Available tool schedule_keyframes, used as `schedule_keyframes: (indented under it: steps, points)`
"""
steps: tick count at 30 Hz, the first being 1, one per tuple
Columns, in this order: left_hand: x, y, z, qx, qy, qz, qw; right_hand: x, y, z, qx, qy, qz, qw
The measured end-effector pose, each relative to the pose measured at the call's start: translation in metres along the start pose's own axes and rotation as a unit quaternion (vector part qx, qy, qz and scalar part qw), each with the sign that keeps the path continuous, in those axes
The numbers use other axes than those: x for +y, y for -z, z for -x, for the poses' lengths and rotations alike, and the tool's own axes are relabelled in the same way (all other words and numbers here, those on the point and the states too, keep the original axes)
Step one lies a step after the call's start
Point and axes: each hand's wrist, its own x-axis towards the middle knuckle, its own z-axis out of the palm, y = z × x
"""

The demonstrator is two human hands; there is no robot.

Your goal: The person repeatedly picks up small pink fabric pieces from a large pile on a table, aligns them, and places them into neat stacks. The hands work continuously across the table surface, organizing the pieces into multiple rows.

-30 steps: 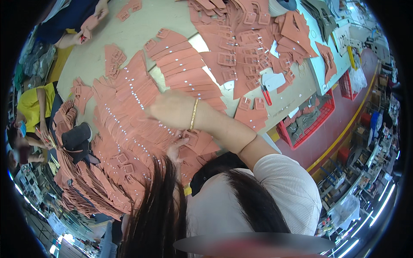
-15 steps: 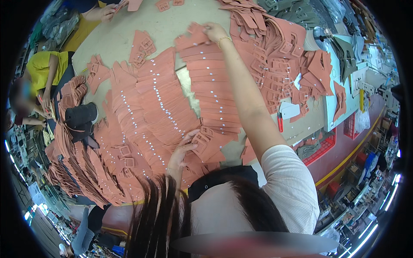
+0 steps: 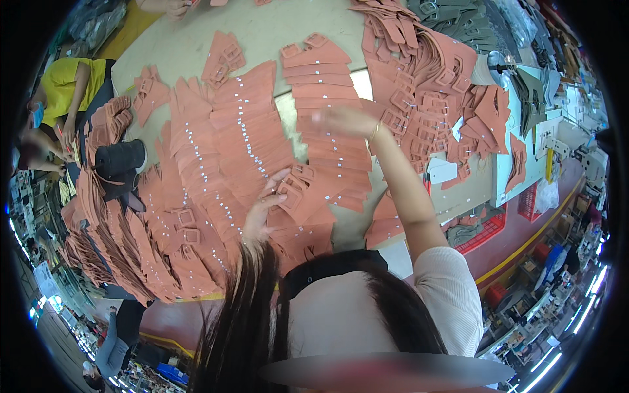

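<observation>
My left hand (image 3: 262, 213) grips the edge of a few stacked salmon-coloured cut pieces with square buckles (image 3: 295, 188), thumb and fingers at their left side. My right hand (image 3: 347, 122) is over a row of overlapping salmon pieces (image 3: 324, 157) with small white labels. Motion smears its fingers, and whether it holds anything is unclear. At the far end of that row lies a salmon piece with buckles (image 3: 316, 54). To the left runs a wider labelled row of salmon pieces (image 3: 246, 141).
Heaped buckled pieces (image 3: 419, 108) cover the table's right side, near a white card (image 3: 443, 170). A black thread cone (image 3: 121, 159) stands at left among bundled strips. A person in a yellow top (image 3: 69, 92) works beyond. A red crate (image 3: 483, 232) sits below the right edge.
My right hand has come back from the row's far end toward me, leaving a buckled piece lying there. My left hand and its pieces have shifted slightly left and away from me.
</observation>
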Motion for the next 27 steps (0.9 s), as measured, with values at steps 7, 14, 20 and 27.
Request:
schedule_keyframes:
  steps: [7, 14, 20, 27]
  points:
    - [-0.001, -0.006, 0.005, -0.012, 0.038, -0.032, 0.999, 0.02, -0.056, 0.094, -0.055, -0.001, 0.084, 0.995]
    - [-0.044, 0.001, 0.016, -0.003, 0.113, 0.045, 0.993, -0.031, -0.018, 0.116, 0.009, 0.117, 0.129, 0.985]
    - [-0.061, 0.007, 0.016, -0.022, 0.134, 0.128, 0.982, -0.101, 0.039, 0.042, 0.201, 0.258, 0.207, 0.922]
    - [-0.044, 0.006, 0.018, -0.001, 0.129, 0.089, 0.988, -0.084, 0.107, -0.093, 0.267, 0.141, -0.021, 0.953]
